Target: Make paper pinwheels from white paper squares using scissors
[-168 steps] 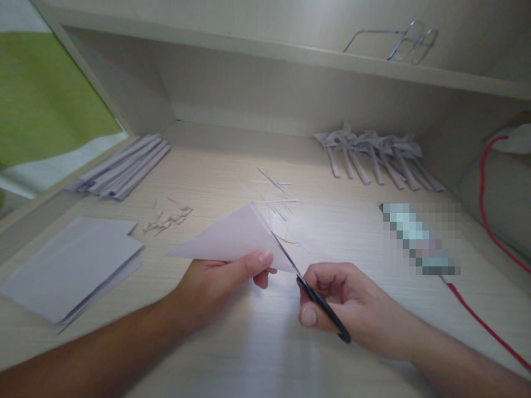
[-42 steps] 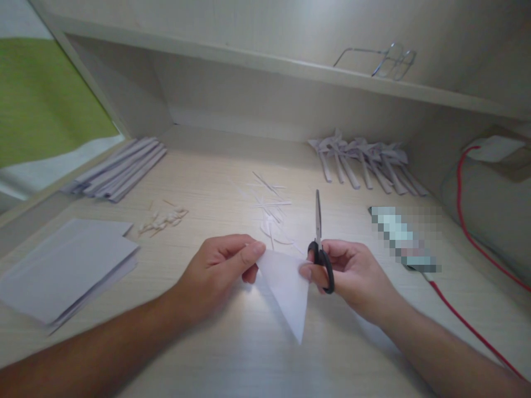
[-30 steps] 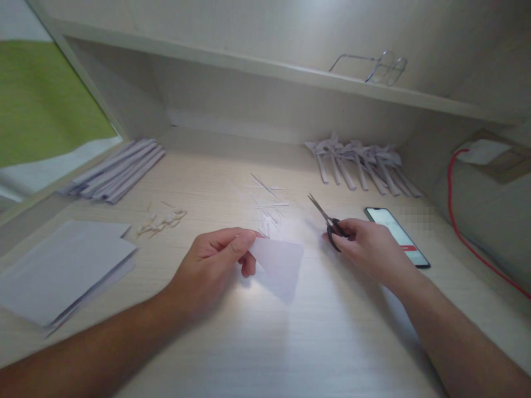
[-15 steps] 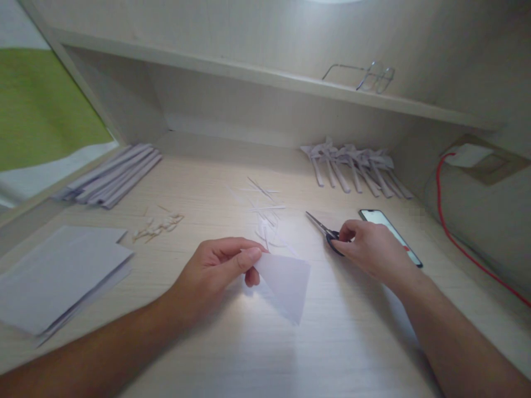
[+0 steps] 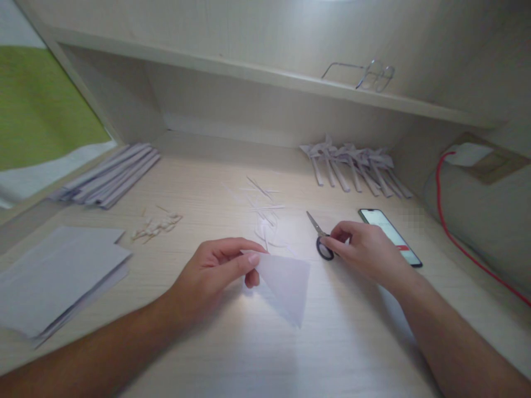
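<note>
Between the thumb and fingers of my left hand [image 5: 226, 265] is a folded white paper triangle [image 5: 286, 282], its wide end pointing right. My right hand [image 5: 363, 249] pinches the black handle of a pair of scissors [image 5: 324, 250]. Their blades point up and to the left, away from the paper, and look closed. My fingers cover part of the handle. Thin paper strips [image 5: 265, 208] lie scattered on the desk just beyond my left hand.
Paper sheets [image 5: 62, 276] and a small pile of cotton swab pieces [image 5: 160, 225] lie left. Rolled paper sticks [image 5: 108, 177] sit behind them. Paper pinwheels [image 5: 352, 160] line the back right. A phone [image 5: 390, 235], a red cable [image 5: 442, 204] and glasses [image 5: 375, 76] on the shelf are right.
The scissors have turned a little in my right hand, and one handle loop now shows more. My right fingers have shifted slightly left. The left hand and paper barely moved.
</note>
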`<state>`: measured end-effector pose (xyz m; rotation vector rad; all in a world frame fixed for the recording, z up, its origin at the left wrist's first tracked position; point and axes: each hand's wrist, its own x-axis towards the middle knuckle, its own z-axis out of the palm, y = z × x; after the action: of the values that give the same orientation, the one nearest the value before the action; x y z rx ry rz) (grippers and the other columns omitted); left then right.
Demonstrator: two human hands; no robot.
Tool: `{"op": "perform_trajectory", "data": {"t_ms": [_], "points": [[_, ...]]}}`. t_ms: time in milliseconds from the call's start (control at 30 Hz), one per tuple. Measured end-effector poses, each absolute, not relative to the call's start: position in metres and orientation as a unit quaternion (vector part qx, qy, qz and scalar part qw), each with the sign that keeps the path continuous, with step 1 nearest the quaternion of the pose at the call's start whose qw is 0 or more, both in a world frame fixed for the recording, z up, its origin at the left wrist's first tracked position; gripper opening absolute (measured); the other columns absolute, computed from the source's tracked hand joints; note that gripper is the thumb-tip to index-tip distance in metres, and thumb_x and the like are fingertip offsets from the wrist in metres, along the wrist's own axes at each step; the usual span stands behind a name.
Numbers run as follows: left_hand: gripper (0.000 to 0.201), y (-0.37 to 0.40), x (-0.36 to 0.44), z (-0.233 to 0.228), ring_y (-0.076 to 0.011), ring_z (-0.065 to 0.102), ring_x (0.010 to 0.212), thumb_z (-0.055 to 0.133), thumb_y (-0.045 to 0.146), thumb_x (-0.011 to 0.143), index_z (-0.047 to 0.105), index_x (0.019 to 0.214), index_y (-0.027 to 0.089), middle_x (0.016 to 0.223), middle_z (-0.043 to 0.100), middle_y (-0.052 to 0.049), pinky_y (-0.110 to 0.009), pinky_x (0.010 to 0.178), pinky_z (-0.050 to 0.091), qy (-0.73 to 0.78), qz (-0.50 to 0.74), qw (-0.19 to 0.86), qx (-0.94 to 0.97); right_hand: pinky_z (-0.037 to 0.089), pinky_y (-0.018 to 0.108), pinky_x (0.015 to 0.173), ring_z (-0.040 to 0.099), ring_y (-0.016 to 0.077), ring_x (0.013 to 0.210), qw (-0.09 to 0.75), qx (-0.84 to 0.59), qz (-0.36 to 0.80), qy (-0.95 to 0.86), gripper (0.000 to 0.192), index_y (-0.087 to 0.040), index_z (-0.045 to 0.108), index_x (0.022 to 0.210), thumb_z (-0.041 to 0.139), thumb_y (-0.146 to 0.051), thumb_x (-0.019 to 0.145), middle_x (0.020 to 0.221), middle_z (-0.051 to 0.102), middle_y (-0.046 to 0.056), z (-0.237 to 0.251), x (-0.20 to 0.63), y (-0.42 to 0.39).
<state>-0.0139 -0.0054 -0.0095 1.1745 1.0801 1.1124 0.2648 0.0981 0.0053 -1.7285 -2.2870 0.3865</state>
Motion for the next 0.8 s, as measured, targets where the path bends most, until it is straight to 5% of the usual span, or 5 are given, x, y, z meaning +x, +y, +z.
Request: {"op": "perform_trajectory", "data": {"t_ms": [133, 300, 800], "points": [[0.016, -0.006, -0.013, -0.01, -0.0146, 0.06, 0.065, 0.069, 0.031, 0.088, 0.078, 0.092, 0.018, 0.063, 0.069, 0.0, -0.027, 0.068, 0.047, 0.451, 0.479, 0.572, 0.49, 0.037, 0.028, 0.054, 0.053, 0.0145, 0.057, 0.254, -0.509, 0.296, -0.767, 0.039, -0.019, 0.069, 0.076, 0.064, -0.054, 0.092, 0.063, 0.063, 0.001, 0.008, 0.254, 0.083], [0.019, -0.005, -0.012, -0.012, -0.016, 0.062, 0.067, 0.069, 0.033, 0.089, 0.078, 0.097, 0.018, 0.069, 0.073, -0.002, -0.03, 0.071, 0.05, 0.436, 0.482, 0.587, 0.482, 0.048, 0.026, 0.065, 0.061, 0.0142, 0.066, 0.272, -0.379, 0.499, -0.731, 0.033, -0.018, 0.071, 0.086, 0.059, -0.047, 0.098, 0.07, 0.066, 0.002, 0.014, 0.236, 0.061], [0.019, -0.005, -0.01, -0.01, -0.0159, 0.067, 0.07, 0.068, 0.032, 0.091, 0.079, 0.098, 0.018, 0.078, 0.077, -0.004, -0.029, 0.074, 0.054, 0.434, 0.488, 0.582, 0.485, 0.046, 0.025, 0.064, 0.057, 0.0135, 0.069, 0.288, -0.365, 0.507, -0.726, 0.035, -0.018, 0.069, 0.088, 0.059, -0.05, 0.098, 0.075, 0.063, 0.001, 0.003, 0.235, 0.058]]}}
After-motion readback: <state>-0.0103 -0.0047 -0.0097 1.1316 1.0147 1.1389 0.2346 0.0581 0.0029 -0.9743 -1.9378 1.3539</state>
